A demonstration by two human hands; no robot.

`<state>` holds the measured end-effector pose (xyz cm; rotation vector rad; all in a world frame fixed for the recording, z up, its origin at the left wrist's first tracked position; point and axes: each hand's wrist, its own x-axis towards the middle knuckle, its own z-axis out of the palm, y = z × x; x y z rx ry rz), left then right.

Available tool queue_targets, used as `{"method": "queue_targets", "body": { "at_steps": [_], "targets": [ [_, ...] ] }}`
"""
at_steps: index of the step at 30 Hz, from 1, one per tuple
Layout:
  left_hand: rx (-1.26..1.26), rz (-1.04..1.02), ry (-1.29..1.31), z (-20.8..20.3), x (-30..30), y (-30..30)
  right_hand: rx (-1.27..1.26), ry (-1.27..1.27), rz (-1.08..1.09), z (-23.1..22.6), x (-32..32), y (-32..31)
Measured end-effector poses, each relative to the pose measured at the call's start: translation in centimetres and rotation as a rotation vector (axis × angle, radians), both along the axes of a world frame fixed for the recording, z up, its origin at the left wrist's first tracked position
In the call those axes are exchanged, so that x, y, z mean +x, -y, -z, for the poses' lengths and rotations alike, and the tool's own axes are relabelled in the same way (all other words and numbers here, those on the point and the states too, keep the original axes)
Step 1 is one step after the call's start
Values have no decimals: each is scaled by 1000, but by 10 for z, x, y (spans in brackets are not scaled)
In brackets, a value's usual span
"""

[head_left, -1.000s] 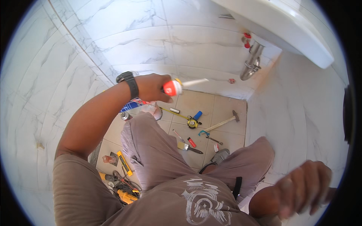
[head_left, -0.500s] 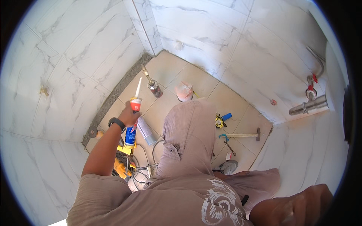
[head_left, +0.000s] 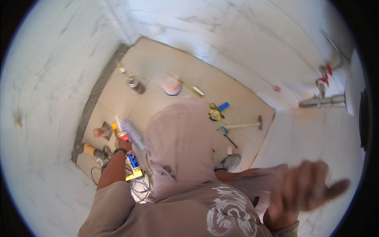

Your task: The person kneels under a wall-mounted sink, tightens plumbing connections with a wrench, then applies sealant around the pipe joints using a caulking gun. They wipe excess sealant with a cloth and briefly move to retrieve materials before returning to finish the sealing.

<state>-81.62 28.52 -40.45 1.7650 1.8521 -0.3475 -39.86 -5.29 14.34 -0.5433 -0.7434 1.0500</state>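
Observation:
My left hand (head_left: pixel 124 145) is closed around a sealant tube (head_left: pixel 133 160), blue with a red-and-white top, seated in a yellow caulking gun (head_left: pixel 135 175). Its pale nozzle points away from me, low over the floor. Just right of it lies a grey-purple canister (head_left: pixel 132 134). To its left are a trowel (head_left: pixel 105 130) and a yellow power tool (head_left: pixel 91 150), which looks like an angle grinder. My right hand (head_left: pixel 302 187) is raised at the lower right, fingers curled and one digit sticking out; motion smears it, so whether it holds anything is unclear.
A gas torch (head_left: pixel 136 85) and a bowl of pinkish material (head_left: pixel 171 84) stand on the tiled floor ahead. Right of my covered knee lie a tape measure (head_left: pixel 215 113), a hammer (head_left: pixel 244 125) and a wrench (head_left: pixel 230 141). Cables (head_left: pixel 143 185) coil by my left side. Pipes (head_left: pixel 323 100) jut from the right wall.
My left hand has lowered the caulking gun toward the floor, beside the canister. My right hand has risen and moved slightly left. The whole view has shifted, showing the trowel and power tool more fully.

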Motion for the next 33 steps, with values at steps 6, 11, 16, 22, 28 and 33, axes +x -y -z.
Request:
{"method": "queue_targets", "body": {
  "at_steps": [6, 11, 16, 22, 28, 33],
  "targets": [
    [42, 22, -83, 41, 9, -21, -1239, 686, 465, 135, 97, 53],
    [89, 25, -14, 34, 30, -34, -1735, 720, 226, 263, 141, 119],
    [146, 41, 265, 15, 34, -52, -1663, 1375, -326, 426, 156, 149],
    [205, 58, 793, -98, 51, -60, -1403, 1554, -906, 586, 106, 145],
    [240, 5, 910, -312, 154, -23, -1268, 1790, -858, 556, 89, 128],
    [244, 299, 1101, -409, 275, 13, -1474, 1445, -444, 439, 110, 64]
  ]
}}
